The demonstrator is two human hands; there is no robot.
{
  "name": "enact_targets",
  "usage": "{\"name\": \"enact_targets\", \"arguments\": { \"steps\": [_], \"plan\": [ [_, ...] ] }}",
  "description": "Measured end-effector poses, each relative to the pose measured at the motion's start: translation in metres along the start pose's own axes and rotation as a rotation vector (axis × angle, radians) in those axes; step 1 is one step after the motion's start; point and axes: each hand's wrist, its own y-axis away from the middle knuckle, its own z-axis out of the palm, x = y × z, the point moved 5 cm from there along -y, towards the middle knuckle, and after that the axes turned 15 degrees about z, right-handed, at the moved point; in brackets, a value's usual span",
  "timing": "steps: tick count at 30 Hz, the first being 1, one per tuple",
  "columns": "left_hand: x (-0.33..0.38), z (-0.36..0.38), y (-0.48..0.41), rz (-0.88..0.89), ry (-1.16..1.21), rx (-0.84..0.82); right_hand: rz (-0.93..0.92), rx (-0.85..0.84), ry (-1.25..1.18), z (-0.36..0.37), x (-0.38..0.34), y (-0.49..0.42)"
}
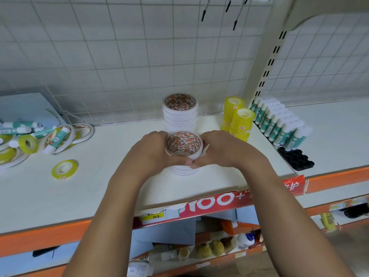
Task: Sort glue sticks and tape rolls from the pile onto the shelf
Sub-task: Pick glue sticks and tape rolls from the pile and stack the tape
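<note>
Your left hand [153, 150] and right hand [221, 149] wrap around the near stack of white tape rolls [184, 148] from either side, fingers curled against its top rolls, thumbs meeting at the near side. It stands mid-shelf [99, 188], just in front of a taller far stack [180, 110]. To the right stand two yellow tape stacks [238, 118], then upright glue sticks [279, 122] in a black tray [297, 159]. The mixed pile [34, 138] lies far left, with one loose yellow roll [64, 169] nearer you.
</note>
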Motion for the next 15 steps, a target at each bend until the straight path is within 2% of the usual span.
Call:
{"name": "enact_targets", "arguments": {
  "steps": [7,15],
  "plan": [
    [-0.006,0.007,-0.002,-0.003,-0.066,-0.062,0.009,-0.024,0.123,-0.001,-0.007,-0.005],
    [-0.009,0.010,0.002,0.062,-0.134,0.016,0.035,0.056,0.119,0.004,-0.008,-0.002]
  ]
}}
